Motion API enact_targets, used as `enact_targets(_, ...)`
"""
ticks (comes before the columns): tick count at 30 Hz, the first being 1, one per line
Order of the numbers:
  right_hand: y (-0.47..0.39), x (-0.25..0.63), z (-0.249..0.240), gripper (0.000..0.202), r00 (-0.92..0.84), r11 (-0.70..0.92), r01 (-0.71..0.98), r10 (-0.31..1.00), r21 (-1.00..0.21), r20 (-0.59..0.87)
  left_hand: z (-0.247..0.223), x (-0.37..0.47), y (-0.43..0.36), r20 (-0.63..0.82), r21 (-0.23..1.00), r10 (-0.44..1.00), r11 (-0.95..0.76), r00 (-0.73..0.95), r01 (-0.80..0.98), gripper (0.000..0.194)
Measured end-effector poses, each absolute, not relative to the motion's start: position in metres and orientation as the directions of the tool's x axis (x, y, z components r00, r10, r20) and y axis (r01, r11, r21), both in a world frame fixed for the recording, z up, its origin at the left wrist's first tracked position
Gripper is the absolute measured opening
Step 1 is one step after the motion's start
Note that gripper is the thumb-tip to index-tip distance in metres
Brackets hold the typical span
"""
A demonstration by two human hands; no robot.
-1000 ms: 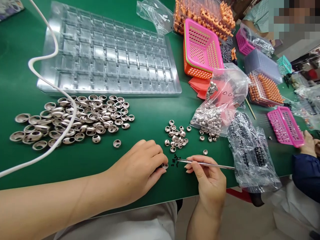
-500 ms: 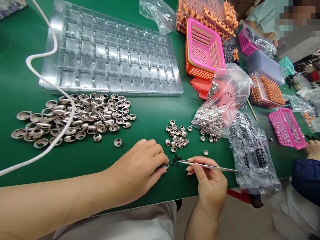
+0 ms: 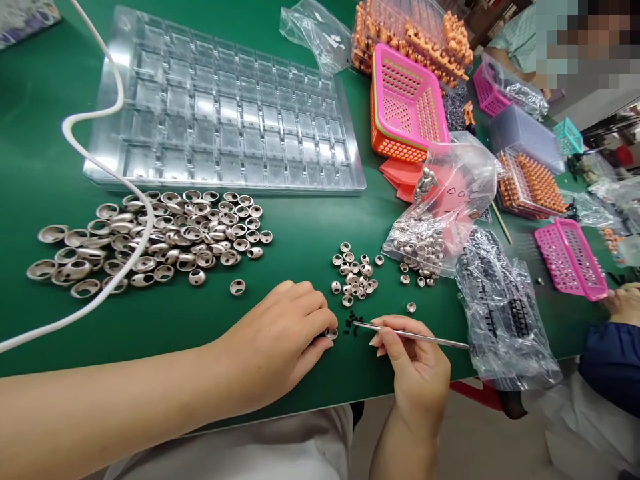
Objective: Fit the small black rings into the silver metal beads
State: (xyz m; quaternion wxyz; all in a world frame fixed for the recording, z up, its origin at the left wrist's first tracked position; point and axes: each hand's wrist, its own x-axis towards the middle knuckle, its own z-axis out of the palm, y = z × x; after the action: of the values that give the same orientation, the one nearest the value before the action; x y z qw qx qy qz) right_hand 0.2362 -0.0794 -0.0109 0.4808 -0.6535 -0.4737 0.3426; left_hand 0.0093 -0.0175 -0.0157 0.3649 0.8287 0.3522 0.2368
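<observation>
My left hand (image 3: 283, 337) rests on the green table with its fingertips closed round a small silver ring-shaped part (image 3: 331, 333); most of that part is hidden by the fingers. Metal tweezers (image 3: 420, 335) are pinched in my right hand (image 3: 417, 360), their tip pointing left. That tip lies at a little heap of tiny black pieces (image 3: 351, 319); whether it grips one is too small to tell. Just beyond the heap is a cluster of small silver ring parts (image 3: 355, 273). Larger silver rings (image 3: 175, 233) form a wide pile to the left.
A clear compartmented tray (image 3: 225, 120) lies behind the pile, and a white cable (image 3: 149, 220) crosses it. To the right are a pink basket (image 3: 410, 100), a bag of silver parts (image 3: 430, 227), a bag of black parts (image 3: 500, 313) and a co-worker's sleeve (image 3: 610, 363).
The tweezers and my right hand have shifted slightly left, the tip moving further into the black pieces. My left hand stays on the ring part. The view has shifted slightly.
</observation>
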Motion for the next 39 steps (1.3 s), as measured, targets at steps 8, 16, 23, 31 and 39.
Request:
enact_targets(8,-0.08,0.235,-0.011,0.007,0.363,-0.069,0.303,0.93,-0.95,0.048,-0.016,0.009,-0.018,0.129,0.768,0.756,-0.486,0.642,0.418,0.011)
enact_targets(16,-0.08,0.236,-0.013,0.012,0.309,-0.041,0.329,0.949,-0.943,0.067,-0.011,0.008,-0.017,0.105,0.765,0.754,-0.478,0.649,0.431,0.012)
enact_targets(23,-0.08,0.236,-0.013,0.011,0.294,-0.027,0.36,0.952,-0.932,0.086,-0.005,0.007,-0.016,0.054,0.765,0.749,-0.456,0.66,0.455,0.012)
enact_targets(31,-0.081,0.235,-0.014,0.009,0.304,-0.008,0.374,0.946,-0.928,0.114,-0.006,0.007,-0.016,0.062,0.753,0.746,-0.471,0.664,0.459,0.012)
enact_targets(39,-0.083,0.234,-0.014,0.012,0.319,-0.017,0.378,0.941,-0.926,0.113,-0.007,0.008,-0.016,0.073,0.752,0.748,-0.475,0.659,0.456,0.011)
